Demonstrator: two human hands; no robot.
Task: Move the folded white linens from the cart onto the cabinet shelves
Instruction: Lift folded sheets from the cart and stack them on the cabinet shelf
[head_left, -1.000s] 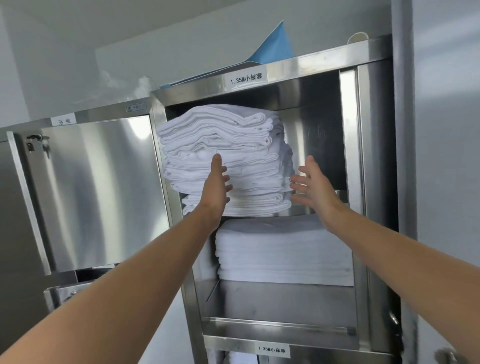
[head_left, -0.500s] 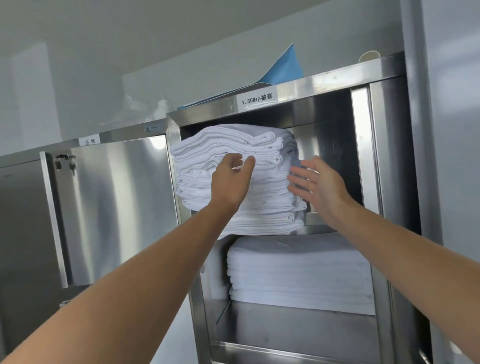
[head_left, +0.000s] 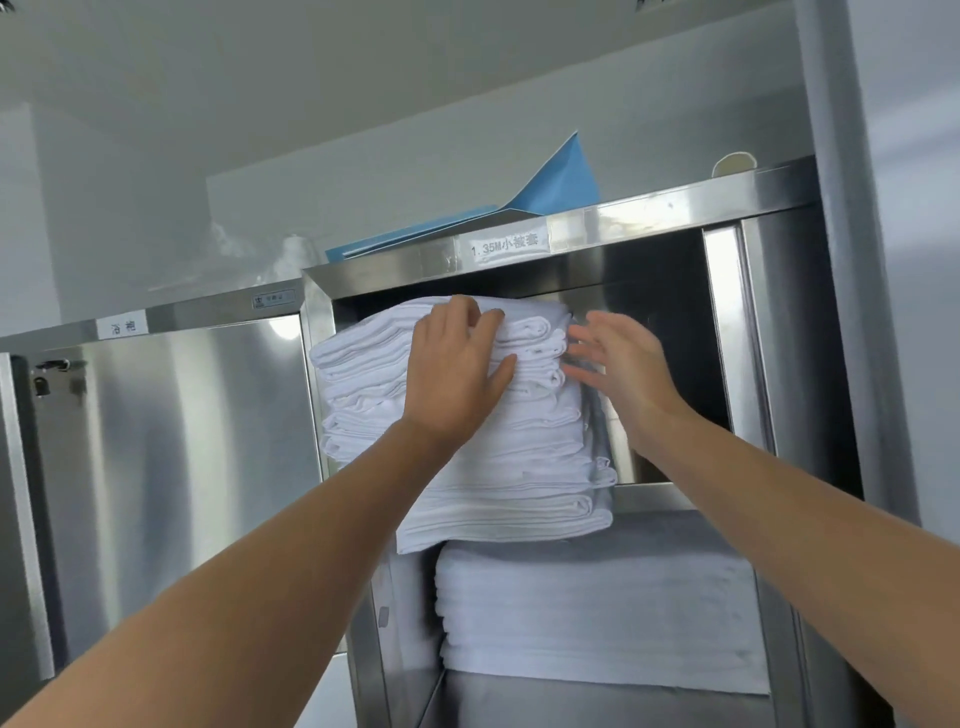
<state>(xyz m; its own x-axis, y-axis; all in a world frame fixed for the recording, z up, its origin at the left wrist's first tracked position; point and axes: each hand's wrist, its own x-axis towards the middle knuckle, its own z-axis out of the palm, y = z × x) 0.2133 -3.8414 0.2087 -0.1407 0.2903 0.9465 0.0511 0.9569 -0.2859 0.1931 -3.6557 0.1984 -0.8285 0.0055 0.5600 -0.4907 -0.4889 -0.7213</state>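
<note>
Soft creased white linens (head_left: 519, 467), left hand (head_left: 457, 374) flat against folds.

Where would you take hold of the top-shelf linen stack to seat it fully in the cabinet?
Hold the linen stack by its two flanks, coming from the front. Its folded edges overhang the shelf lip and lean left, so squeeze from both sides. The left hand presses its upper front; the right hand is open at its right edge.
</note>
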